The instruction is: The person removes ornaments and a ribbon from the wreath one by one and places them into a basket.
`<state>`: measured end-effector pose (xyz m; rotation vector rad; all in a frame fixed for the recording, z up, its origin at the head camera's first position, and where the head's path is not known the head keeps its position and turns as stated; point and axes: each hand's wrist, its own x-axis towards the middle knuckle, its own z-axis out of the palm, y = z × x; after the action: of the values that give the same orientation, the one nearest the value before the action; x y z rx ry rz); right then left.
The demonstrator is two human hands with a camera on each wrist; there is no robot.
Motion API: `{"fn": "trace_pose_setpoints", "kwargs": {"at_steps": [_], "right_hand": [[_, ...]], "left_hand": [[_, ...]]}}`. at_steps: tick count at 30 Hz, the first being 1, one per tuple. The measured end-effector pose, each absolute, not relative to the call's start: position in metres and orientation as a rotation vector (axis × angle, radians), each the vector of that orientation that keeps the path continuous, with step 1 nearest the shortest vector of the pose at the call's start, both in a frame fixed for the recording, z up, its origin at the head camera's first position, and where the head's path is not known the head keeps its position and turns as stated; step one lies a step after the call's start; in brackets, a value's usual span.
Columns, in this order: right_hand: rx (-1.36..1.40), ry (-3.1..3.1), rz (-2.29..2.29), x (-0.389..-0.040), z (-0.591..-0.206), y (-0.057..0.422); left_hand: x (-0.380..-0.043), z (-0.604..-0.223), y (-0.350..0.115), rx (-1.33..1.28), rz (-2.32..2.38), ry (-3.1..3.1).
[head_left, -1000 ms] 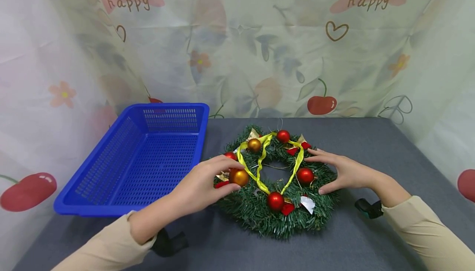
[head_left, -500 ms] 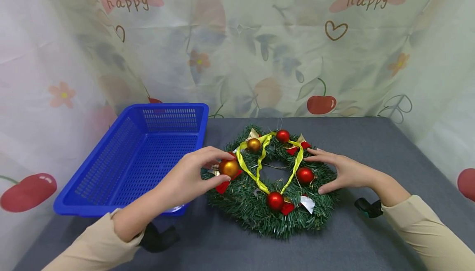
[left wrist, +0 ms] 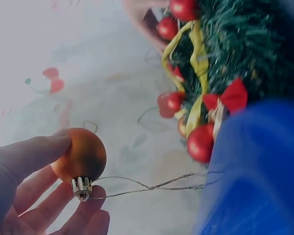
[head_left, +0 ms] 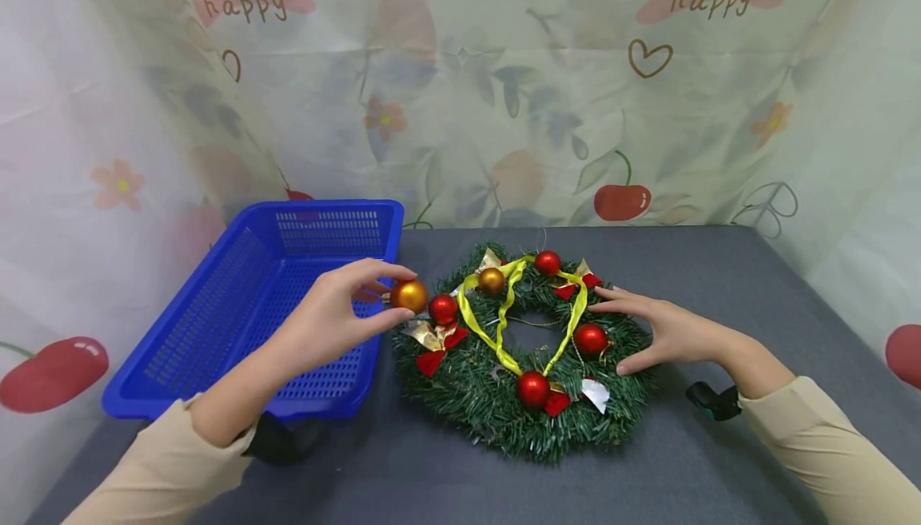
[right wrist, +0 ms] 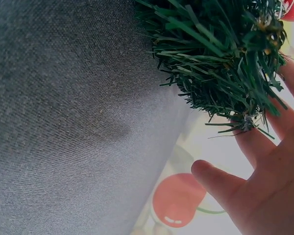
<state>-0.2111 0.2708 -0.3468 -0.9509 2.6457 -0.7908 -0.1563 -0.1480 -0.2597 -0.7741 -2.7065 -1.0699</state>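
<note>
A green wreath (head_left: 496,413) with red baubles, one gold bauble and a yellow ribbon (head_left: 504,317) lies on the grey table. My left hand (head_left: 338,321) pinches a gold bauble (head_left: 409,296) just left of the wreath, by the blue basket's right rim. In the left wrist view the gold bauble (left wrist: 81,156) sits between thumb and fingers, and a thin metallic thread (left wrist: 152,186) runs from its cap toward the wreath (left wrist: 245,44). My right hand (head_left: 658,333) rests with spread fingers on the wreath's right side; its fingers (right wrist: 264,142) touch the needles (right wrist: 220,54).
A blue mesh basket (head_left: 216,325) stands on the left of the grey table (head_left: 719,461). A patterned curtain (head_left: 504,85) closes off the back and sides. A black wrist strap (head_left: 708,401) shows under my right forearm.
My left hand has drawn the gold bauble off the wreath's left side, up and leftward toward the basket. The wreath shifted slightly left. The right hand stayed in place.
</note>
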Motion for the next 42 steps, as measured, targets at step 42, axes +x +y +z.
{"fn": "trace_pose_setpoints", "kwargs": {"at_steps": [42], "right_hand": [[-0.915, 2.63, -0.807, -0.21, -0.346, 0.271]], "left_hand": [[-0.224, -0.265, -0.223, -0.421, -1.076, -2.904]]}}
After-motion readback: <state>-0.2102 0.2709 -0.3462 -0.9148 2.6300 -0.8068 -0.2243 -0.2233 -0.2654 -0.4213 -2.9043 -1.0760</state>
